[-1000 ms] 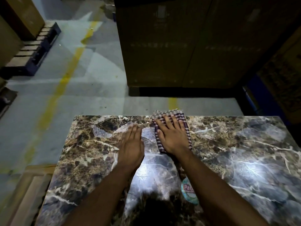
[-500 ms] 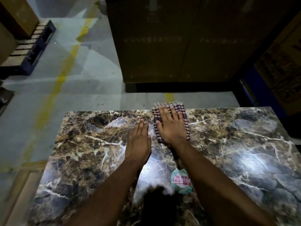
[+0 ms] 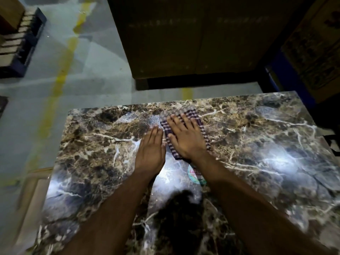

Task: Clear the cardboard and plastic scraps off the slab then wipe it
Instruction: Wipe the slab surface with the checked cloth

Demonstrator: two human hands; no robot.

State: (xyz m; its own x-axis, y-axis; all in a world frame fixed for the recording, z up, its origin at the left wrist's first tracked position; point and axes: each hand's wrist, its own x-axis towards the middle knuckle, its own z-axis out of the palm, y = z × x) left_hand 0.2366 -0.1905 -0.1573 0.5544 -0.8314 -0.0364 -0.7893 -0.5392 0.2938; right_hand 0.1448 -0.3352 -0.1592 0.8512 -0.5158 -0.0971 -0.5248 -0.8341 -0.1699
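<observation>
A brown marble slab [image 3: 257, 144] with white veins fills the lower part of the view. A folded purple-and-white checked cloth [image 3: 199, 124] lies flat on it near the far edge. My right hand [image 3: 185, 138] presses down on the cloth with straight, spread fingers. My left hand [image 3: 150, 151] lies flat on the bare slab just left of the cloth, fingers straight and together. A round green and red sticker [image 3: 195, 174] on the slab shows partly under my right wrist.
Beyond the slab's far edge is a grey concrete floor [image 3: 92, 70] with a yellow line [image 3: 60, 76]. A tall stack of dark cardboard boxes [image 3: 184, 37] stands behind. A blue pallet [image 3: 22, 43] sits far left, more boxes [image 3: 312, 45] far right.
The cloth under my right hand has slid back from the far edge towards me. My left hand has moved right, closer to the cloth. The camera has tilted.
</observation>
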